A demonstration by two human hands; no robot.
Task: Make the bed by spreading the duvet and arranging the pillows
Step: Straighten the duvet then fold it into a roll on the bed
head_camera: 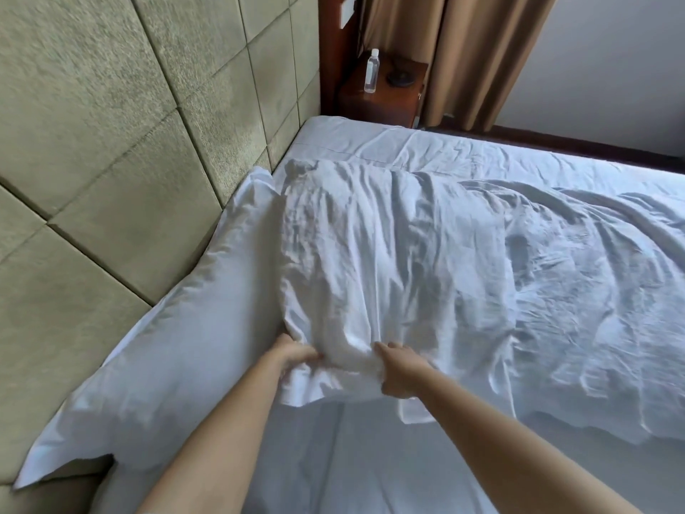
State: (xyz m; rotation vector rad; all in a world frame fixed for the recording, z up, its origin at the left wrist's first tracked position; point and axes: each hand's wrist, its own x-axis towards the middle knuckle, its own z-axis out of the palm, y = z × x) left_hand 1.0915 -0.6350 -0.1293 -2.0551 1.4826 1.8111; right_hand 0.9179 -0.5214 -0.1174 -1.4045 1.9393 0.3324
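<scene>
A crumpled white duvet [463,261] lies across the bed, its near corner bunched and lifted off the sheet. My left hand [293,356] grips that corner from the left, fingers curled into the fabric. My right hand [398,370] grips the same edge a little to the right. A white pillow [178,346] leans against the padded green headboard [92,161] on the left, just beside the duvet corner. The white fitted sheet [356,461] shows bare under my forearms.
A wooden bedside table [378,96] stands past the far side of the bed with a clear plastic bottle [371,70] and a dark round object on it. Brown curtains [482,50] hang behind it. A bare strip of sheet [370,141] runs along the far side.
</scene>
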